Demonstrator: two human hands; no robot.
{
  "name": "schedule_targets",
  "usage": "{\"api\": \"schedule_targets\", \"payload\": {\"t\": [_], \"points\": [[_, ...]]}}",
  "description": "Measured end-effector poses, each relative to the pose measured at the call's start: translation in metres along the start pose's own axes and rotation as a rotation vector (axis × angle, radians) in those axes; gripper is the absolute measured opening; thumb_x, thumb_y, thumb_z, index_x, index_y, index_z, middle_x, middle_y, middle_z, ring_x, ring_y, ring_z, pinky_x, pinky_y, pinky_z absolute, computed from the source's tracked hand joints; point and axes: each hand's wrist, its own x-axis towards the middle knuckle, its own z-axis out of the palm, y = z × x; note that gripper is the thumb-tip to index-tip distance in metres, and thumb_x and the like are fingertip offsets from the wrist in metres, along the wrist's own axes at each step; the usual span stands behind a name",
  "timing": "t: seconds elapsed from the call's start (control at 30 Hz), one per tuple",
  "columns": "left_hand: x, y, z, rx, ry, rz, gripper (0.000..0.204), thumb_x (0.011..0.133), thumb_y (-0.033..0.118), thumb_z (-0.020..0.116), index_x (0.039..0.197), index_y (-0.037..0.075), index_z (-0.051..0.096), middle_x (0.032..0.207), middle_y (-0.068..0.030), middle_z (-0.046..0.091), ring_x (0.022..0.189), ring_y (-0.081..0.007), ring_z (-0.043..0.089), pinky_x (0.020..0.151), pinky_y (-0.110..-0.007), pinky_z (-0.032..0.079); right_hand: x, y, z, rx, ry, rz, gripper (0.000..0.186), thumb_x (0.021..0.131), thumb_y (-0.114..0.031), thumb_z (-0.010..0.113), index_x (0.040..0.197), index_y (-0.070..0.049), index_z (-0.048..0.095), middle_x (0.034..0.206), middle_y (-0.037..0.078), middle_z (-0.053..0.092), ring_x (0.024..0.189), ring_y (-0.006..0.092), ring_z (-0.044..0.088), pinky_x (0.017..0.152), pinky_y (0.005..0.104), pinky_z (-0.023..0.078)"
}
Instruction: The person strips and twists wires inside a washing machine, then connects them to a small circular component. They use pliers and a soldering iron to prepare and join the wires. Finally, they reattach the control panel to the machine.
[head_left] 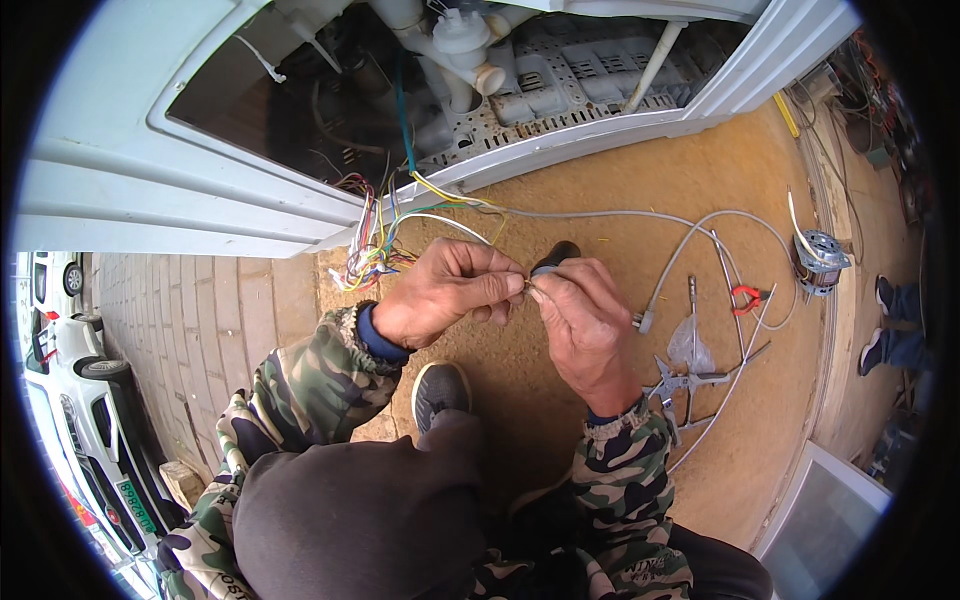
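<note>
My left hand (455, 290) and my right hand (592, 325) meet fingertip to fingertip, each closed in a pinch. Between them shows a thin wire end (527, 284), partly covered by the fingers. A white wire (455, 222) runs from the wire bundle (375, 250) toward my left hand. That bundle of many colours hangs at the lower edge of an opened white appliance cabinet (400, 195). Behind my right hand shows a dark rounded thing (562, 253), mostly hidden; I cannot tell what it is.
A grey cable (600, 213) loops over the tan floor. Red-handled pliers (746, 298), a long rod (728, 280) and a metal three-armed bracket (688, 382) lie to the right. Farther right sits a motor (820, 262). My shoe (440, 390) is below my left hand; cars stand far left.
</note>
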Motion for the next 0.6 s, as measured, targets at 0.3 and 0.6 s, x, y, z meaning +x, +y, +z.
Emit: {"api": "schedule_targets", "payload": {"t": [0.3, 0.6], "points": [[0.003, -0.022, 0.002, 0.668, 0.144, 0.671, 0.012, 0.082, 0.007, 0.075, 0.092, 0.001, 0.07, 0.079, -0.0063, 0.067, 0.068, -0.0148, 0.064, 0.059, -0.027, 0.049, -0.002, -0.008, -0.001, 0.462, -0.153, 0.552, 0.008, 0.089, -0.007, 0.065, 0.089, 0.001, 0.065, 0.078, 0.006, 0.061, 0.073, 0.0166, 0.058, 0.064, 0.0308, 0.048], [-0.002, -0.022, 0.005, 0.08, 0.164, 0.314, 0.004, 0.09, 0.003, 0.067, 0.092, -0.001, 0.066, 0.078, -0.001, 0.064, 0.064, -0.0076, 0.056, 0.058, -0.023, 0.045, -0.002, -0.017, 0.006, 0.722, -0.047, 0.764, 0.01, 0.086, -0.005, 0.069, 0.089, -0.002, 0.061, 0.074, 0.002, 0.061, 0.064, 0.0101, 0.055, 0.06, 0.0266, 0.045]]}}
